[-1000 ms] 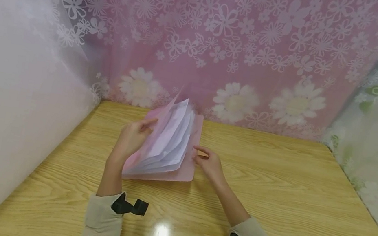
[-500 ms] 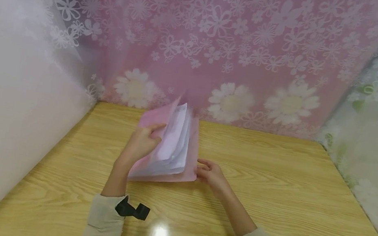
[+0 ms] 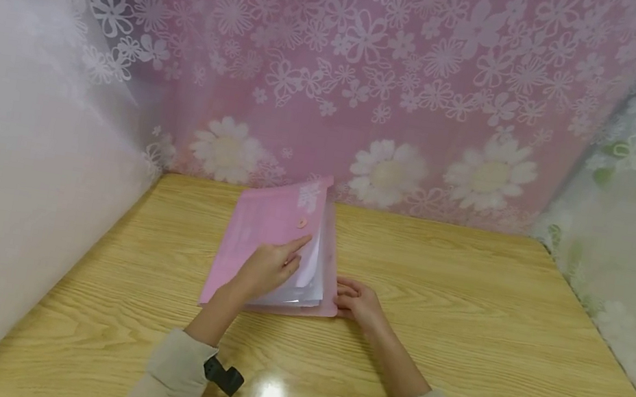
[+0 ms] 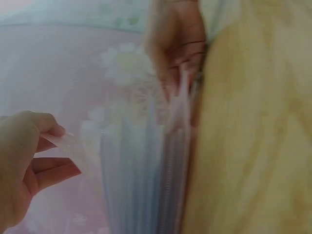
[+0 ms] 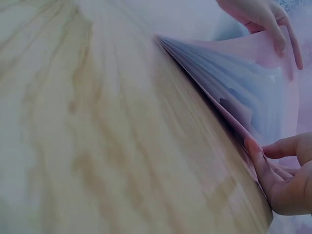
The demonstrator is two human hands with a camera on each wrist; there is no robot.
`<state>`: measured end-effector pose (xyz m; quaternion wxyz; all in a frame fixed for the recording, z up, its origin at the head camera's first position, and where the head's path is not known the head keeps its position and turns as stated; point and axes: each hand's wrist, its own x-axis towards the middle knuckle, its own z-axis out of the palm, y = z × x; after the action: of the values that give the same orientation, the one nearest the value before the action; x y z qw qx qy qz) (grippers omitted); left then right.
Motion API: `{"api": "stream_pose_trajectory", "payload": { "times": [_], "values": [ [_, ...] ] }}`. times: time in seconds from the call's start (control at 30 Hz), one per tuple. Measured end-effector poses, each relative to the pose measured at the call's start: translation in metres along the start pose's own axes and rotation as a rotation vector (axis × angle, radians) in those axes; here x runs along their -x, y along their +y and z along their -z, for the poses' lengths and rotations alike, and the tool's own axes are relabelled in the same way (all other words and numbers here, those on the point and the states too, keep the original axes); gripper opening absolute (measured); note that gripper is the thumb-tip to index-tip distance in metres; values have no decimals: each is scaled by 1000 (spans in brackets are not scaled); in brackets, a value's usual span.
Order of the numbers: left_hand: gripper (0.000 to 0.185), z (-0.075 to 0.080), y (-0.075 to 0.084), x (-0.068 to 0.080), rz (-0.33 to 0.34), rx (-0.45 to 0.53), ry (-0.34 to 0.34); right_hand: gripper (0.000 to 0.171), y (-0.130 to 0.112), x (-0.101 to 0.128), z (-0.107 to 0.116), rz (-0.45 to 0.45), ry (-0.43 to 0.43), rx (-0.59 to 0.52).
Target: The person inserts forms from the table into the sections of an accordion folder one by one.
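the pink folder [image 3: 269, 232] lies on the tabletop [image 3: 459, 332], a bit toward 11 o'clock from the middle, close to the flowered curtain [image 3: 377, 62] at the back. it is the kind with many pockets, and white sheets [image 3: 309, 273] peek out along its right side. its front cover is nearly down, and a small round button [image 3: 303, 223] shows on it near the 12 o'clock end.

the left hand [image 3: 269, 270] rests on top of the cover with its fingers mostly straight, the first finger pointing toward the button at about 1 o'clock. it presses flat and grips nothing. the right hand [image 3: 361, 301] sits at the folder's 5 o'clock corner, with curled fingers pinching the lower edge there, as the right wrist view shows [image 5: 287, 180].

the step in hand looks like closing the folder. to do it well, i think the left hand should push down softly and slide toward the button, so the sheets lie flat and none stick out. the right hand should keep the corner from slipping on the shiny wood. press on the button only when both covers line up; if a sheet is caught at the edge, the folder may pop open or the sheet may bend.

the curtain wraps round the tabletop from 9 o'clock to 3 o'clock.
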<state>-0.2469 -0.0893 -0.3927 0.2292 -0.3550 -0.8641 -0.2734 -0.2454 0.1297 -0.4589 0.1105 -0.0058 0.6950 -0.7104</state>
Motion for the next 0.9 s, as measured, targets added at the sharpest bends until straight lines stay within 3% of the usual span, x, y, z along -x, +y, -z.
{"api": "stream_pose_trajectory", "payload": {
  "times": [0.17, 0.3, 0.43, 0.77, 0.9],
  "values": [
    [33, -22, 0, 5, -158, -199, 64, 45, 2, 0, 2, 16, -11, -9],
    [33, -38, -1, 9, -212, -237, 99, 45, 4, 1, 3, 18, -21, -12],
    [33, -50, -1, 12, -212, -207, 90, 45, 5, 2, 4, 14, -31, -5],
    [39, -73, -5, 30, -197, -189, -5, 43, 5, 0, 7, 30, -51, 29],
    [44, -77, -6, 34, -152, -176, -71, 43, 7, 1, 7, 48, -68, 38]
  ]
}}
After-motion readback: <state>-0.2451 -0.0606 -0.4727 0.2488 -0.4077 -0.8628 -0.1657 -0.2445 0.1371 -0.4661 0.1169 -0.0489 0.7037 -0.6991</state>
